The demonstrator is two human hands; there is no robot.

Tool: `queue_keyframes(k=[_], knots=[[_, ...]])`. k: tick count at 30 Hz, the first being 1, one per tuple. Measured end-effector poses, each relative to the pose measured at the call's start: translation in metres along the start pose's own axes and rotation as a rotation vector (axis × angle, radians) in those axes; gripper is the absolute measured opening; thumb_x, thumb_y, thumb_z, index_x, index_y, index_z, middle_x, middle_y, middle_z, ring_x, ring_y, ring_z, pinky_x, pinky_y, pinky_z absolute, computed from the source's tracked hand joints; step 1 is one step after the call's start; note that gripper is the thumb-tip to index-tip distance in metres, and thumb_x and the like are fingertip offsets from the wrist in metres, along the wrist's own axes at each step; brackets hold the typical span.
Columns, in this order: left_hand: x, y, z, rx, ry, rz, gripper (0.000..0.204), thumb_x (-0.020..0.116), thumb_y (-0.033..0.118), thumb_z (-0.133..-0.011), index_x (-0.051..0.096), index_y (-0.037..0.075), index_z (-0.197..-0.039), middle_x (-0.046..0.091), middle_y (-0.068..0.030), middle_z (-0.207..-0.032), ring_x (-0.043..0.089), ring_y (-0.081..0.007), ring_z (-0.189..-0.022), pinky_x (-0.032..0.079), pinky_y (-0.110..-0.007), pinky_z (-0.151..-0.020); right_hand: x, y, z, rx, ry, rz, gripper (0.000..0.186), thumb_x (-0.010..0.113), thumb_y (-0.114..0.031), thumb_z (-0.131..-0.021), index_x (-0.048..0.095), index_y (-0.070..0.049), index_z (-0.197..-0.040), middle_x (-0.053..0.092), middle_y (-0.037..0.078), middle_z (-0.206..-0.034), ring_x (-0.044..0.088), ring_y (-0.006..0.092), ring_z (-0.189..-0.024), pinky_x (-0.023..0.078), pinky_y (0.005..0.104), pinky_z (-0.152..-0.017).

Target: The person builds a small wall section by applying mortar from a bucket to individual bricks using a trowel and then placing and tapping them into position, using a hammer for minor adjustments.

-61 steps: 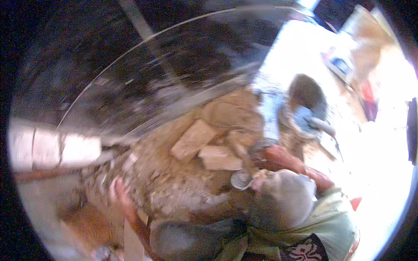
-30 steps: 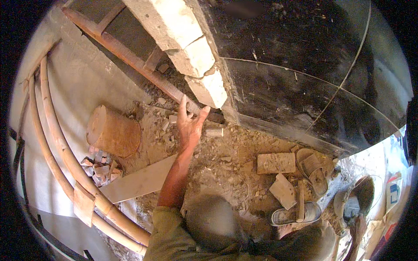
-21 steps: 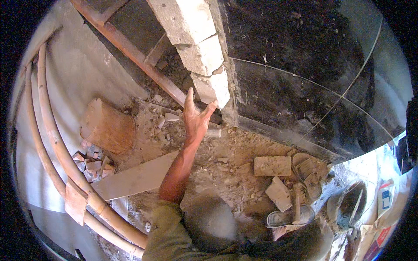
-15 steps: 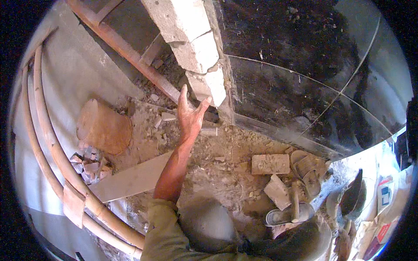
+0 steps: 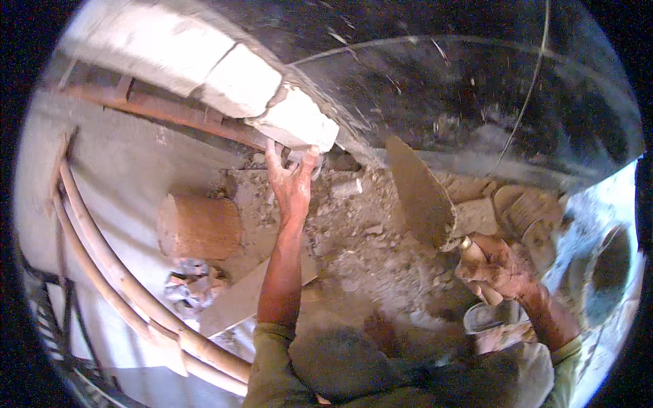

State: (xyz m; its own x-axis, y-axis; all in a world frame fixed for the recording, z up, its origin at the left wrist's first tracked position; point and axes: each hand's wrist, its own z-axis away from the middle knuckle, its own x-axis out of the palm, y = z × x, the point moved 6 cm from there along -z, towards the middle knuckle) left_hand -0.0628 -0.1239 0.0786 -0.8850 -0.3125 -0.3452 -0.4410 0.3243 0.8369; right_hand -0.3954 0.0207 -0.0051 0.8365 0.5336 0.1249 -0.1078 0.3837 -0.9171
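Observation:
My left hand (image 5: 292, 183) reaches up to the near end of a row of pale bricks, thumb and fingers spread across the end brick (image 5: 299, 122) and pressed to it. In my right hand (image 5: 500, 268) is a trowel, its wooden handle wrapped by my fingers. The broad, mortar-caked trowel blade (image 5: 422, 194) points up and to the left, over the rubble and apart from the bricks. The far edge of the end brick meets a dark tiled panel (image 5: 462, 95).
A reddish metal bar (image 5: 163, 112) runs beside the bricks. At left stand a brown cylindrical block (image 5: 199, 226), curved wooden poles (image 5: 115, 272) and broken brick pieces (image 5: 194, 282). A board (image 5: 238, 299) lies on the rubble-strewn ground. Sandals (image 5: 534, 224) lie at right.
My right hand has come into view with the trowel. The view has turned, so the brick row now slants farther left. My left hand stays at the end brick.

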Motion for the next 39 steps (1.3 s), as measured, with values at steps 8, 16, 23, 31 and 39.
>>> queue_keyframes(k=[8,16,23,31,39], knots=[[0.001,-0.008,-0.001,-0.037,0.129,-0.175,0.078,0.073,0.021,-0.084,0.026,-0.002,-0.142,0.043,-0.0182,-0.138,0.048,-0.0289,-0.122,0.042,-0.046,-0.099,0.020,0.081,-0.008,0.147,-0.092,-0.657,0.042,0.074,-0.016,-0.081,0.053,-0.005,-0.116,0.061,0.002,-0.080,0.057,0.0107,-0.058,0.047,0.0257,-0.050],[0.026,-0.002,-0.011,0.035,0.115,-0.151,0.066,0.068,0.018,-0.088,0.033,-0.008,-0.137,0.046,-0.0221,-0.133,0.047,-0.0265,-0.121,0.039,-0.039,-0.102,-0.026,0.091,0.040,0.129,0.126,-0.240,0.047,0.077,-0.014,-0.075,0.055,-0.004,-0.114,0.064,0.008,-0.092,0.062,0.0145,-0.071,0.052,0.0285,-0.059],[-0.005,-0.009,-0.005,0.028,0.174,-0.222,0.072,0.074,0.025,-0.084,0.035,-0.003,-0.138,0.049,-0.0166,-0.132,0.052,-0.0288,-0.117,0.046,-0.045,-0.094,-0.022,0.096,0.028,0.149,0.029,-0.328,0.051,0.077,-0.015,-0.073,0.054,-0.004,-0.116,0.064,0.010,-0.093,0.062,0.0156,-0.075,0.052,0.0289,-0.062],[0.016,-0.001,-0.011,0.032,0.043,-0.124,0.080,0.070,0.030,-0.087,0.025,-0.007,-0.143,0.040,-0.0221,-0.139,0.041,-0.0277,-0.128,0.036,-0.039,-0.105,-0.007,0.052,-0.050,0.123,-0.177,0.011,0.049,0.068,-0.021,-0.082,0.051,-0.005,-0.124,0.064,0.009,-0.089,0.062,0.0143,-0.065,0.053,0.0297,-0.058],[0.015,0.004,-0.009,0.093,0.013,-0.060,0.069,0.061,0.026,-0.093,0.026,-0.003,-0.145,0.046,-0.0163,-0.137,0.046,-0.0238,-0.123,0.038,-0.034,-0.100,-0.002,0.031,-0.088,0.073,-0.224,-0.398,0.032,0.067,-0.014,-0.081,0.054,-0.002,-0.108,0.061,0.006,-0.077,0.060,0.0128,-0.056,0.052,0.0290,-0.049]])
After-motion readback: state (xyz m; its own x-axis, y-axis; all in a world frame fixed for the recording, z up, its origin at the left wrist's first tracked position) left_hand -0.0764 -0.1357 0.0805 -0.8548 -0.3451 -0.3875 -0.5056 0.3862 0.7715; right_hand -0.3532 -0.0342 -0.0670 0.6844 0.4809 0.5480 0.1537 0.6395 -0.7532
